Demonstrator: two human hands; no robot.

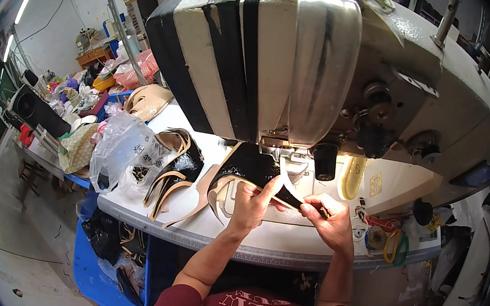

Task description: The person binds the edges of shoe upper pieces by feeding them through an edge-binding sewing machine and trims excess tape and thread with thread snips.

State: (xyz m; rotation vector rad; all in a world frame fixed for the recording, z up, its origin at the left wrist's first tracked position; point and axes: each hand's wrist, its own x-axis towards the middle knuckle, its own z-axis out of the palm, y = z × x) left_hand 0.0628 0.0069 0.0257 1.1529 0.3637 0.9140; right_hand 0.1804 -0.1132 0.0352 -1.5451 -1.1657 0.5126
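A glossy black piece with a tan edge, like a shoe upper [252, 165], lies under the needle area of a large sewing machine [231, 61]. My left hand [253, 205] pinches its near edge, thumb on top. To the right, my right hand [330, 222] has thumb and fingers closed on the piece's narrow end. Between the two hands a narrow white strip [291, 185] curves down from the needle area along the black edge. The fingertips under the piece are partly hidden.
Left on the white table [199, 232] are stacked black and tan pieces [177, 166] and a clear plastic bag [124, 148]. A blue bin [87, 268] stands below. Tape rolls [391, 245] lie at the right edge. Cluttered goods fill the far left.
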